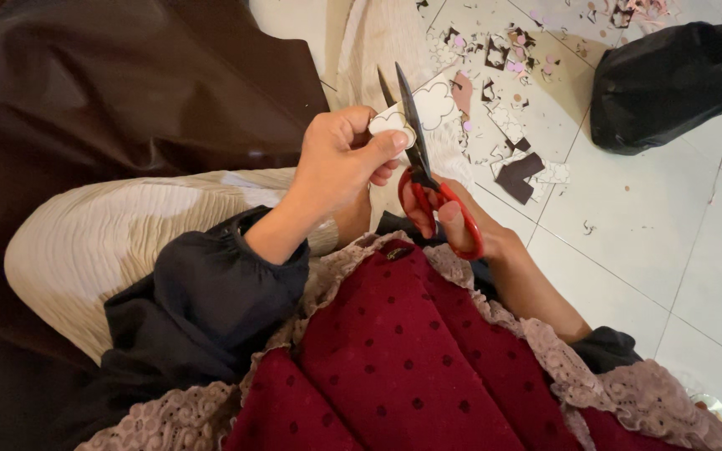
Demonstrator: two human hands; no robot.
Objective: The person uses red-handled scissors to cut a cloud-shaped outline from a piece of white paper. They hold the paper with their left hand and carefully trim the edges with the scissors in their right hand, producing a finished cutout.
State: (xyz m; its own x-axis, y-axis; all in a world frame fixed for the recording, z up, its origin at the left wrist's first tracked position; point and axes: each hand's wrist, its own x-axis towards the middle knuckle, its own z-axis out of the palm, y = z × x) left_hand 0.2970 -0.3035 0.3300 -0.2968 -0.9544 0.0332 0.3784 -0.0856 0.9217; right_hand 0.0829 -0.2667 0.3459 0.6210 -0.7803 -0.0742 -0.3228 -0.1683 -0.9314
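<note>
My left hand pinches a small white paper piece printed with cloud-shaped outlines, thumb pressed on its near edge. My right hand has its fingers through the red handles of a pair of scissors. The dark blades are parted and point away from me, straddling the paper beside my left thumb. Both hands work above my lap, over a dark red dotted cloth with lace trim.
Several paper scraps, white, brown and pink, lie scattered on the white tiled floor. A black plastic bag sits at the upper right. Dark brown fabric and cream pleated fabric cover the left.
</note>
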